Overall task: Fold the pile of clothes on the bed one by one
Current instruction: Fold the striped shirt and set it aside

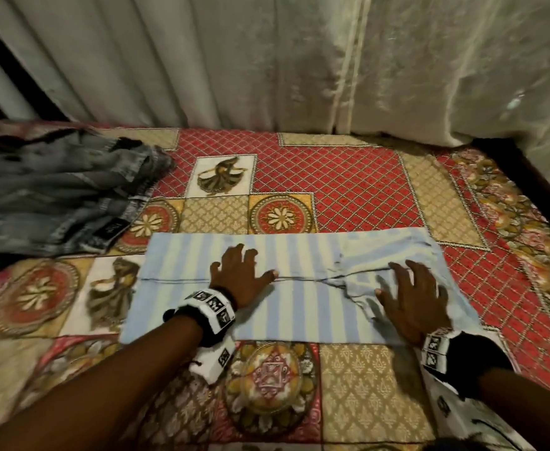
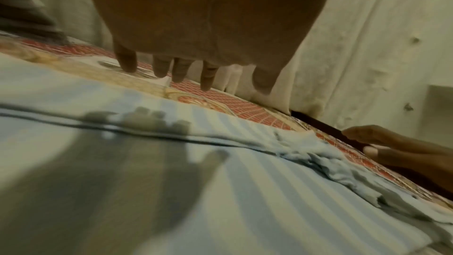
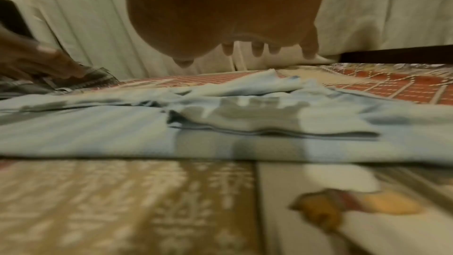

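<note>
A light blue and white striped garment (image 1: 299, 307) lies folded into a long rectangle on the patterned bedspread (image 1: 338, 183). My left hand (image 1: 239, 271) hovers spread and open over its left half. My right hand (image 1: 412, 296) is spread open over the bunched, wrinkled part on the right. Seen from the left wrist, my left hand's fingers (image 2: 180, 73) hang a little above the striped garment (image 2: 269, 191) and cast a shadow on it. The right wrist view shows my right hand's fingertips (image 3: 257, 51) also off the striped garment (image 3: 122, 135). Neither hand holds anything.
A pile of grey denim clothes (image 1: 52, 193) lies at the left of the bed. Pale curtains (image 1: 299, 60) hang along the far edge. A dark bed frame (image 1: 527, 170) shows at the right.
</note>
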